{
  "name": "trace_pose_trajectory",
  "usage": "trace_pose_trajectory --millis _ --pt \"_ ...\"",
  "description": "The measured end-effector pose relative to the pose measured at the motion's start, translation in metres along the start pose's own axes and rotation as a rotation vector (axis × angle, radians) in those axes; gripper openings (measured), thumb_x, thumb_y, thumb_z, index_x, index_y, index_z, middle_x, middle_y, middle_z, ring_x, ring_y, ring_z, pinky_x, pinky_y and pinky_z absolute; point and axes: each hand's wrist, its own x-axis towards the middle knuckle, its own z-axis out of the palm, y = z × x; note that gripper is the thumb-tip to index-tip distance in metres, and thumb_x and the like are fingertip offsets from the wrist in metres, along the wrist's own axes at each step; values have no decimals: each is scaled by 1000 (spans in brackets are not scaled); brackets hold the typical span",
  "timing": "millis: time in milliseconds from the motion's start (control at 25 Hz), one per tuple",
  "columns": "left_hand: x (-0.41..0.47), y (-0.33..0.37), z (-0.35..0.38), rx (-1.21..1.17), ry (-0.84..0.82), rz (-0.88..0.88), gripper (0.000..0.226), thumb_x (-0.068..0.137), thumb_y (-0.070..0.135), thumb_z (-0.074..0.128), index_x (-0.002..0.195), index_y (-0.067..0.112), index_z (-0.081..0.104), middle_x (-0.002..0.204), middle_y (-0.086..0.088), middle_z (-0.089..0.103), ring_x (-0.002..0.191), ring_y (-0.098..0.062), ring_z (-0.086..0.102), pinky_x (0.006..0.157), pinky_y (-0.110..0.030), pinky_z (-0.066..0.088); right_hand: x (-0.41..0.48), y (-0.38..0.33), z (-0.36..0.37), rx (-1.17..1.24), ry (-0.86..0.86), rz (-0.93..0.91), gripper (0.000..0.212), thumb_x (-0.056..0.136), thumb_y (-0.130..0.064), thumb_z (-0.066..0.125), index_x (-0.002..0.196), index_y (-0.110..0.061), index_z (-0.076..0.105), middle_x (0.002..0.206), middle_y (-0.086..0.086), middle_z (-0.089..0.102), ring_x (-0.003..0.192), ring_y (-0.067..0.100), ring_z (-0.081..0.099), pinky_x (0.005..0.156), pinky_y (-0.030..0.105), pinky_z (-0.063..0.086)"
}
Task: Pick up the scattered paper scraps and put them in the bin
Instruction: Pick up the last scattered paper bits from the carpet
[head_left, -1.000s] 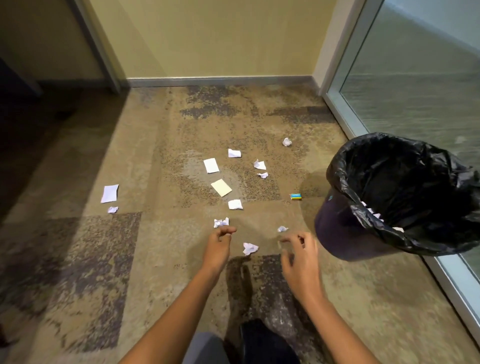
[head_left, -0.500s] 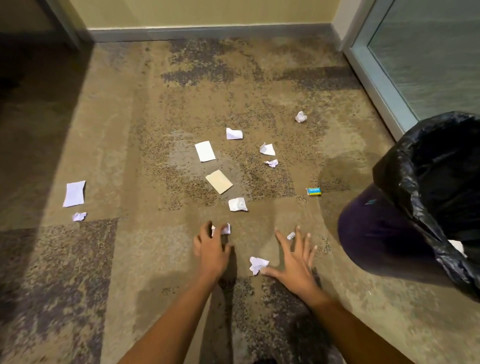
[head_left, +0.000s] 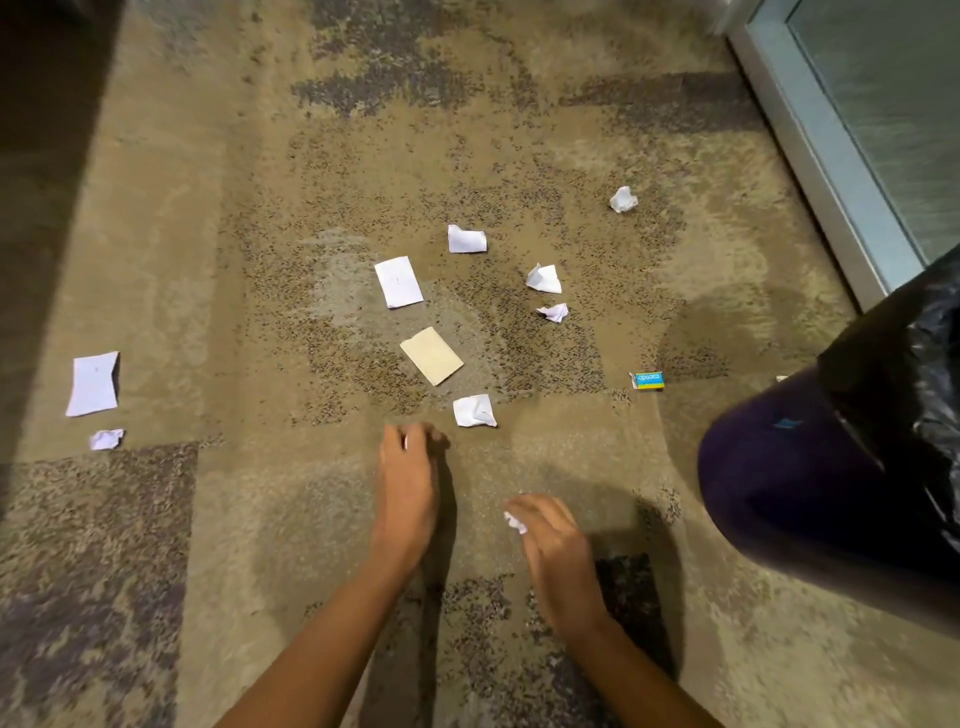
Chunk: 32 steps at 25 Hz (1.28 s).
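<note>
Lying crumpled and white, paper scraps (head_left: 474, 410) litter carpet (head_left: 208, 260).

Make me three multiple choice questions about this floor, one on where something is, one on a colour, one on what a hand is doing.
1. Where is the small blue box? A. on the carpet near the bin B. inside the bin C. in a hand
2. What colour is the bin liner? A. white B. black C. green
3. What is the right hand doing? A. lying flat and empty B. holding a white scrap C. gripping the bin rim
Answers: 1 A, it lies on carpet apart from the bin. 2 B, the bag is glossy black. 3 B, white paper shows in its curled fingers.
</note>
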Motion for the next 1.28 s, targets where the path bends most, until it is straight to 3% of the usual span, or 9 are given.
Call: trace_pose_trajectory --millis 160,360,560,720,960,1040,1120,1200,1280 --pt "40 23 -12 -156 118 -155 27 94 31 33 96 9 50 71 5 52 58 -12 46 55 -32 36 48 -10 -11 53 104 110 28 92 -4 42 112 -10 62 103 5 59 97 21 55 87 30 45" --pt "84 18 -10 183 44 73 19 92 17 43 109 12 48 114 -11 41 104 -28 40 81 -40 40 114 -27 11 3 -6 86 38 93 -4 48 127 -22 52 131 7 41 120 22 38 100 32 41" --pt "112 12 6 228 -66 10 49 88 28 60 128 11 38 126 -13 32 112 -29 36 91 -40 36 123 -33 36 5 -168 42 35 94 -13 52 127 -20 46 147 3 27 136 19 26 104 32 39" --pt "114 8 10 211 -73 34 45 84 17 66 122 10 41 132 -13 32 115 -29 36 93 -38 37 114 -23 36 -178 -121 -151 45 71 12 50 110 -10 55 124 13 50 114 26 44 85 31 50" --pt "121 10 0 77 -85 107 61 80 -11 59 131 20 45 126 -12 43 110 -25 44 84 -31 43 117 18 -5 -61 77 23 44 69 3 25 95 -8 59 102 6 53 95 19 45 76 30 43" --pt "119 16 0 78 -110 57 58 83 -4 61 133 21 44 134 -12 35 117 -26 41 87 -30 42 125 38 -21 -54 273 121 36 70 6 32 89 -9 59 95 8 52 89 20 42 74 29 38" --pt "116 20 3 167 -145 43 56 87 29 64 136 26 39 142 -12 26 127 -31 32 101 -40 39 137 60 -37 -147 493 290 32 66 15 42 87 -4 59 93 14 53 88 23 41 75 33 40" --pt "115 19 7 326 -175 73 71 81 59 59 139 30 30 144 -12 24 126 -32 31 101 -44 38 148 81 -47 -266 625 516 19 74 3 52 93 1 55 99 21 52 94 31 44 85 42 37" --pt "113 16 12 424 -152 107 76 79 65 55 138 25 29 141 -16 27 121 -32 35 94 -43 41 154 91 -54 -295 571 685 31 83 -22 57 102 2 51 109 25 48 103 39 44 93 44 31"
